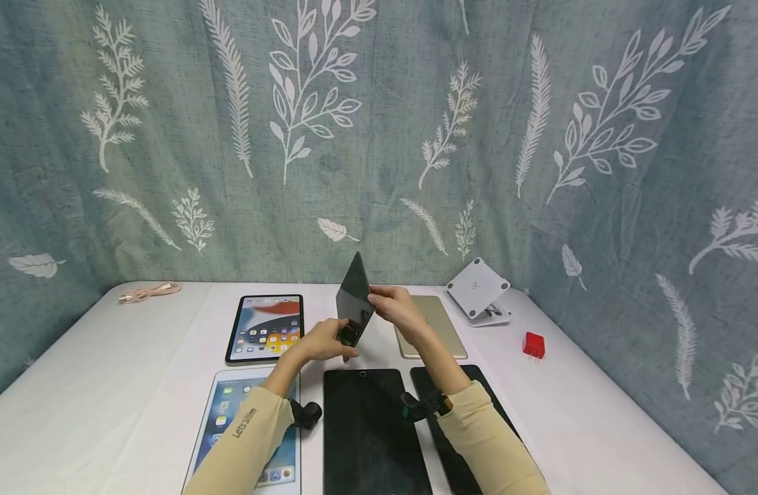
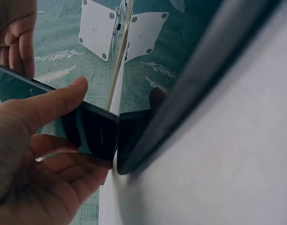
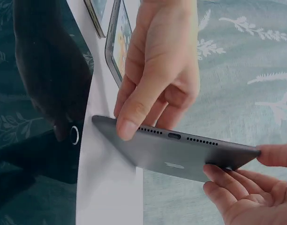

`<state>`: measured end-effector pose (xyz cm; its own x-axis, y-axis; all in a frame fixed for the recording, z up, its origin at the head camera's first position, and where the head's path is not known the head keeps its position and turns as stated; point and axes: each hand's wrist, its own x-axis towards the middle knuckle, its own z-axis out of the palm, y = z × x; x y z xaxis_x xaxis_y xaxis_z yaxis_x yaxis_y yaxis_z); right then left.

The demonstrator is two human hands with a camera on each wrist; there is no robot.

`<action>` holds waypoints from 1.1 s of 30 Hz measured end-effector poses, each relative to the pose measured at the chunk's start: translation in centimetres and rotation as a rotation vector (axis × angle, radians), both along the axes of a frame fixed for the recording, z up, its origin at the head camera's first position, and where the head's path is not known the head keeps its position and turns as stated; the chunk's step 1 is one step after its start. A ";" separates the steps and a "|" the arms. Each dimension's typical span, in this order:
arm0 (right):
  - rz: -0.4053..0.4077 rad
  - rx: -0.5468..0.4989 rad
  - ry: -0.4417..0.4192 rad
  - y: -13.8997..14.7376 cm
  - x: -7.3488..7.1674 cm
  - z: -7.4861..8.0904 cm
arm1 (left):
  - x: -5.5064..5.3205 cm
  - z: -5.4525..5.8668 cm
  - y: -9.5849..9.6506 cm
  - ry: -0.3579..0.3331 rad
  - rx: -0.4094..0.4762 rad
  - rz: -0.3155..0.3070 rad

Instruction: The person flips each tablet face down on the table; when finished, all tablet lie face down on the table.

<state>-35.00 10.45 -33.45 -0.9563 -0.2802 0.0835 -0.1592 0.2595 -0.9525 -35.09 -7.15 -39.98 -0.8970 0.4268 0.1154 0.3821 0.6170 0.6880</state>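
Note:
Both hands hold a grey tablet [image 1: 354, 295] up on edge above the table's middle, its dark glass towards the left. In the right wrist view, the tablet's back [image 3: 153, 152] bears a small logo, and a charging port sits between speaker holes along its edge. My left hand [image 1: 320, 341] pinches the lower end, thumb on one face and fingers on the other. Higher up on the far right side, my right hand [image 1: 400, 315] grips the edge near a corner. A black tablet [image 1: 373, 433] lies flat just in front of them.
On the left lie two tablets with lit screens, one dark-framed [image 1: 270, 326], one white-framed [image 1: 221, 405]. To the right are a gold tablet [image 1: 444, 323], another black tablet [image 1: 425, 380], a silver stand [image 1: 478, 289] and a red plug [image 1: 533, 345]. A coiled cable [image 1: 148, 292] lies far left.

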 end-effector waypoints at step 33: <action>0.402 0.288 -0.127 -1.3 -1.0 -4.4 | 1.4 5.0 -4.6 0.140 0.047 0.124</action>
